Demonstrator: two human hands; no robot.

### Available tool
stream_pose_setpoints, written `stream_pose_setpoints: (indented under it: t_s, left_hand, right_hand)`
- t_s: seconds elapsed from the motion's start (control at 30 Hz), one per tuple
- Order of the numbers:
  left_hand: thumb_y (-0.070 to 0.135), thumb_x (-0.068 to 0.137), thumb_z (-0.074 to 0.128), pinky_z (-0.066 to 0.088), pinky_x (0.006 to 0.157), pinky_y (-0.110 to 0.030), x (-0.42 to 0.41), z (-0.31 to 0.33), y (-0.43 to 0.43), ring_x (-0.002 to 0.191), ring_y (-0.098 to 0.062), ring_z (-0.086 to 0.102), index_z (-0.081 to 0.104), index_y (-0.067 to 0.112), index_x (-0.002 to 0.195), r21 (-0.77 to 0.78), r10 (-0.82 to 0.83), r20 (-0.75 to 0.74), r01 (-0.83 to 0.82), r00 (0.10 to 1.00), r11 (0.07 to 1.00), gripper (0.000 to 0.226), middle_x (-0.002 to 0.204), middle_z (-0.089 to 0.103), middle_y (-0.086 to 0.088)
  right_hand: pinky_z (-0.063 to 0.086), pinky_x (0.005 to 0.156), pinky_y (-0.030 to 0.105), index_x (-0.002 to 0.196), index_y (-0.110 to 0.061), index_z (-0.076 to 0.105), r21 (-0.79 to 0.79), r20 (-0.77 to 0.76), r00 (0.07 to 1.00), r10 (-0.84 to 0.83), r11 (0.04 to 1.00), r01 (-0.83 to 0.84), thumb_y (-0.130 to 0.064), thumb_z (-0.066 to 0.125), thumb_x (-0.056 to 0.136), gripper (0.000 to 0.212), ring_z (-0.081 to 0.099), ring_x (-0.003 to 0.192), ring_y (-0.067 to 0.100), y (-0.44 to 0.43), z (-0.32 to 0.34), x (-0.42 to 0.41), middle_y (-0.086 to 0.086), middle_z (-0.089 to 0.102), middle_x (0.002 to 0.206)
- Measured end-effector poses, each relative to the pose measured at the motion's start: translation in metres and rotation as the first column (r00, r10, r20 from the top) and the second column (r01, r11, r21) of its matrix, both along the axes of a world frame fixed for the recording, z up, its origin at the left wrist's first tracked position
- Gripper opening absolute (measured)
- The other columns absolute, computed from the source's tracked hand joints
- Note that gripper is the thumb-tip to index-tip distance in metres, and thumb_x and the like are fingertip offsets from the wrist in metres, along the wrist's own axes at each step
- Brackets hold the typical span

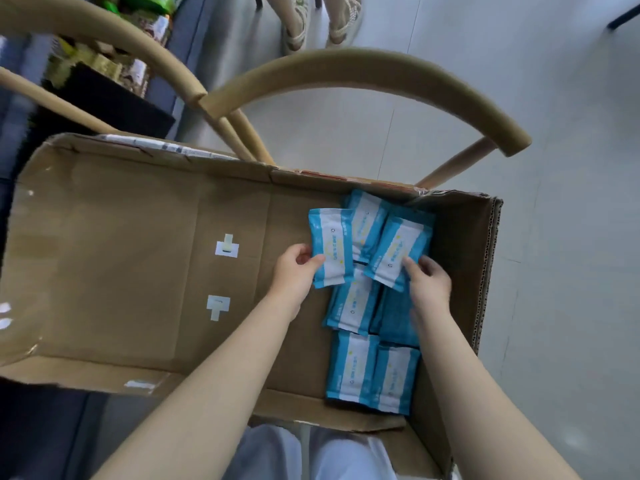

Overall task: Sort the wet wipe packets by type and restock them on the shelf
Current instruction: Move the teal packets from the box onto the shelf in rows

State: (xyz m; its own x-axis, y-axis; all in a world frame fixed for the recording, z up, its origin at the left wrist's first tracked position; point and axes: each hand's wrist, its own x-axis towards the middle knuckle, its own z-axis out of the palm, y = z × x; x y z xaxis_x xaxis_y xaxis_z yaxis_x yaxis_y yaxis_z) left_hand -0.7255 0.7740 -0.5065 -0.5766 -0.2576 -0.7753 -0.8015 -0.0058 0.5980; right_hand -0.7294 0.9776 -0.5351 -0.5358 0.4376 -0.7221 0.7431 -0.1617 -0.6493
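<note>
Several blue-and-white wet wipe packets lie at the right end of an open cardboard box [121, 237]. My left hand [294, 271] pinches the lower left edge of one packet [330, 247], lifted and tilted above the pile. My right hand [427, 278] grips another packet [398, 254] by its lower right corner. Beneath them lie more packets [353, 306], and two sit side by side at the near end [372, 372]. One packet [365, 220] leans in the far corner.
The box rests on a wooden chair with a curved backrest [346, 67]; a second chair [104, 32] stands to the left. Shelving with packaged goods [104, 64] is at upper left. Another person's feet [322, 26] stand on the grey floor beyond.
</note>
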Motion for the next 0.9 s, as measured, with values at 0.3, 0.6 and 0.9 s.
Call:
stream_pose_setpoints:
  t_s: [0.3, 0.6, 0.9]
  left_hand:
    - [0.006, 0.095, 0.059, 0.056, 0.086, -0.032, 0.160, 0.138, -0.141, 0.099, -0.017, 0.070, 0.058, 0.008, 0.116, 0.281, 0.553, -0.124, -0.506, 0.824, 0.816, 0.021, 0.116, 0.070, -0.008]
    - [-0.005, 0.091, 0.057, 0.059, 0.066, -0.032, 0.412, 0.351, -0.283, 0.093, -0.014, 0.071, 0.045, 0.027, 0.131, 0.219, 0.625, -0.551, -0.627, 0.552, 0.747, 0.052, 0.110, 0.073, 0.005]
    - [0.020, 0.100, 0.054, 0.060, 0.064, -0.038, 0.567, 0.442, -0.356, 0.082, -0.029, 0.074, 0.050, 0.027, 0.121, 0.275, 0.767, -0.639, -0.912, 0.064, 0.305, 0.022, 0.112, 0.069, -0.011]
  right_hand:
    - [0.042, 0.050, 0.013, 0.117, -0.017, 0.049, -0.375, -0.199, 0.964, 0.176, 0.895, -0.241, -0.008, 0.064, 0.094, 0.029, 0.055, 0.055, -0.001, -0.139, 0.128, 0.090, -0.004, 0.056, 0.082]
    - [0.057, 0.068, 0.023, 0.111, -0.018, 0.060, -0.620, -0.539, 0.795, 0.278, 0.509, -0.597, -0.006, 0.056, 0.096, 0.019, 0.072, 0.086, 0.013, -0.342, 0.346, 0.247, 0.001, 0.073, 0.101]
    - [0.061, 0.075, 0.033, 0.122, -0.009, 0.057, -0.437, -0.709, 0.437, 0.553, 0.143, -0.888, -0.009, 0.066, 0.089, 0.034, 0.071, 0.104, 0.028, -0.485, 0.465, 0.350, 0.013, 0.072, 0.114]
